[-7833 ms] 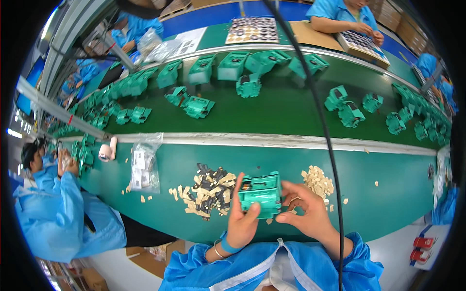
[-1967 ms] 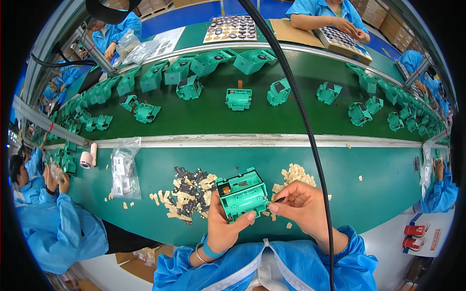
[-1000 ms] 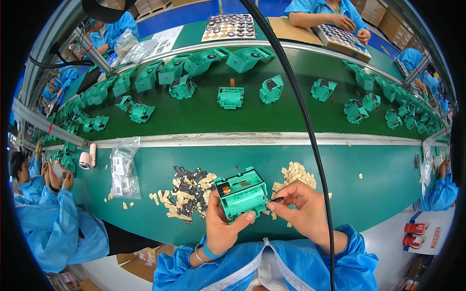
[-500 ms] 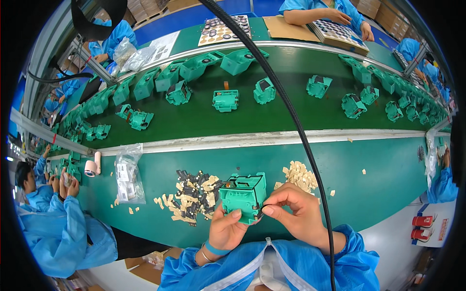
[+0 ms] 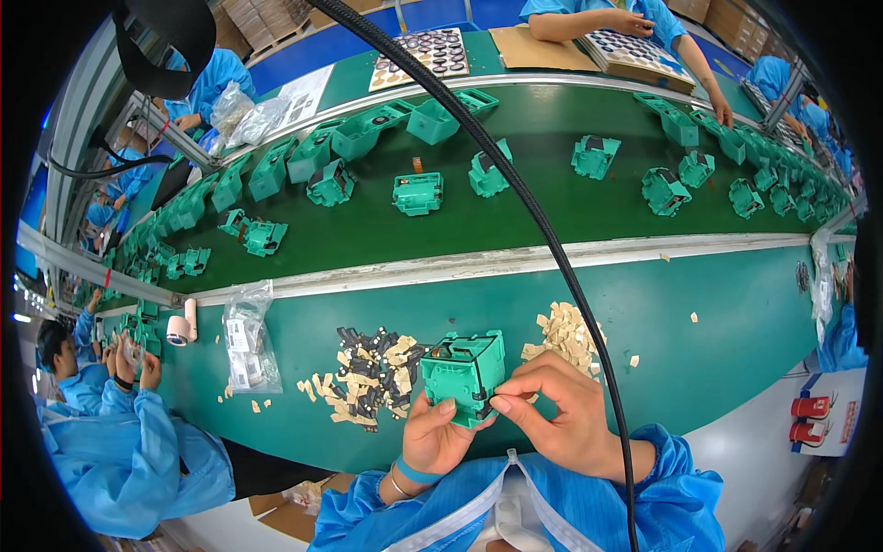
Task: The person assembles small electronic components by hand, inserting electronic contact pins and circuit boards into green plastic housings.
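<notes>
Green housing (image 5: 463,370) sat below centre frame, gripped by the left hand (image 5: 436,443) and turned since a second earlier. I had the right hand (image 5: 563,412) at its right edge, but couldn't tell whether those fingertips pinched anything.

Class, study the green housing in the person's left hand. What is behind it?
Behind the green housing lies the green table; a black-and-beige pile shows left of the housing. The housing hides part of the left hand; whether more pieces lie behind cannot be seen.
</notes>
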Action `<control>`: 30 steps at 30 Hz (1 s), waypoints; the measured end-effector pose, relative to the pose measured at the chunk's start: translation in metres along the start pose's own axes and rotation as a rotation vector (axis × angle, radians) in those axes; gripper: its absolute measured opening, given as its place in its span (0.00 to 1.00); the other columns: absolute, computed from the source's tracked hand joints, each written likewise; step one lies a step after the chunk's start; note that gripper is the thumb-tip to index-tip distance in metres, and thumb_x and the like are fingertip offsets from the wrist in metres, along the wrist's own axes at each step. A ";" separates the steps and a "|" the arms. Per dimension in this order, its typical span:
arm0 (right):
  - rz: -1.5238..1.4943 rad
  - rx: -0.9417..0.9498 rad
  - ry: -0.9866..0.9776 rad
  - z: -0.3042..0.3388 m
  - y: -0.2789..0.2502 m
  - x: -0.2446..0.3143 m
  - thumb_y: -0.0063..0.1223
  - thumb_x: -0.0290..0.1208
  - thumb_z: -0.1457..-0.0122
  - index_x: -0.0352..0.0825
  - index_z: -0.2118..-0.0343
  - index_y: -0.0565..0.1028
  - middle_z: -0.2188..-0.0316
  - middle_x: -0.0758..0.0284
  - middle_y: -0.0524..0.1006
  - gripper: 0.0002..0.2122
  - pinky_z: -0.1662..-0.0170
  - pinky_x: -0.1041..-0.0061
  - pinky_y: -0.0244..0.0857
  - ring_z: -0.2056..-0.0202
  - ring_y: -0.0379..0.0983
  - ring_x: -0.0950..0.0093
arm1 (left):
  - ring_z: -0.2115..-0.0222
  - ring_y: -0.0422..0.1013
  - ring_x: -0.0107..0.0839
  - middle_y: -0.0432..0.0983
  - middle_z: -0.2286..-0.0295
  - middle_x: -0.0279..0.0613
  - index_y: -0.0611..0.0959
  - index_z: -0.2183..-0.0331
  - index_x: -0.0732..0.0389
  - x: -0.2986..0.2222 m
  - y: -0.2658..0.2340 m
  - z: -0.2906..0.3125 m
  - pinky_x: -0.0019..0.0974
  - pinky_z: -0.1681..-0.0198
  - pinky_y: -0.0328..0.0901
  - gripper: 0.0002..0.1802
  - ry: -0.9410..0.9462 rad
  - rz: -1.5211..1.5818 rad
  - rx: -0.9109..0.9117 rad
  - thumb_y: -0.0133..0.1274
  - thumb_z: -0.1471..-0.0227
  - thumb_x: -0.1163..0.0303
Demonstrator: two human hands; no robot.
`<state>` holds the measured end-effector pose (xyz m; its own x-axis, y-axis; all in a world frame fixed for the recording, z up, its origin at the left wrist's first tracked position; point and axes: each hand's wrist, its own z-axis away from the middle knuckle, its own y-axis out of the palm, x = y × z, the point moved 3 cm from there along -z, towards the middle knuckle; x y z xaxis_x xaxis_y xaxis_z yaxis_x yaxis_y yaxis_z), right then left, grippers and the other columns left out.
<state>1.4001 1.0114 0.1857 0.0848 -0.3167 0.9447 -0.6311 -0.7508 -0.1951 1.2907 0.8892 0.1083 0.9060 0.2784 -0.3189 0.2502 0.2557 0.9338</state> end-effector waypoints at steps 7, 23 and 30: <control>0.006 -0.009 -0.008 0.003 -0.004 -0.002 0.57 0.19 0.48 0.28 0.68 0.75 0.72 0.62 0.72 0.05 0.70 0.79 0.71 0.73 0.75 0.74 | 0.58 0.73 0.42 0.73 0.57 0.52 0.67 0.50 0.68 0.007 0.000 -0.002 0.44 0.59 0.70 0.23 0.015 -0.008 -0.007 0.49 0.48 0.74; -0.175 -0.223 0.212 0.009 -0.016 -0.025 0.63 0.22 0.52 0.30 0.58 0.73 0.66 0.67 0.68 0.17 0.71 0.82 0.63 0.75 0.66 0.83 | 0.57 0.72 0.46 0.71 0.55 0.54 0.66 0.49 0.69 0.020 -0.004 -0.011 0.44 0.58 0.70 0.27 0.058 -0.078 0.039 0.51 0.49 0.71; -0.615 -0.096 0.356 0.014 -0.011 -0.060 0.55 0.29 0.42 0.30 0.52 0.70 0.70 0.69 0.71 0.16 0.70 0.83 0.64 0.74 0.68 0.83 | 0.58 0.71 0.44 0.71 0.55 0.55 0.64 0.47 0.69 0.026 -0.003 -0.009 0.41 0.59 0.69 0.29 0.022 -0.033 0.007 0.52 0.50 0.71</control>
<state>1.4130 1.0300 0.1277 0.2003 0.3684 0.9078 -0.6165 -0.6728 0.4090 1.3099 0.9042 0.0953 0.8893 0.2901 -0.3534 0.2827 0.2587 0.9237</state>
